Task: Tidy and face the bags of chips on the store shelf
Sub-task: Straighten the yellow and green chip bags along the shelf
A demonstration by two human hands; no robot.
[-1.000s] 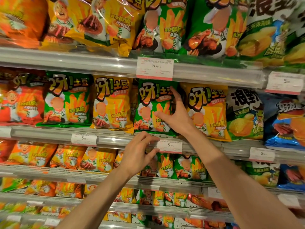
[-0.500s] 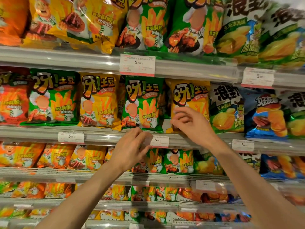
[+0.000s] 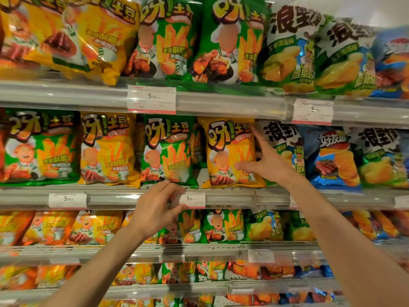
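Tiered store shelf (image 3: pixel 230 197) with clear price rails — green chip bag (image 3: pixel 168 151) and yellow chip bag (image 3: pixel 230 151) upright side by side, price tag (image 3: pixel 192 199) below.

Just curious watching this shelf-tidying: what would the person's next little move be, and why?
Probably the right hand nudges the yellow bag left and squares it. That bag leans, with a gap between it and the green bag, and the open hand already rests along its right edge. The left hand is down by the price tag.

Warm, bright store light; glare on glossy bags (image 3: pixel 106 38); edges bowed and motion-blurred, centre fairly sharp.
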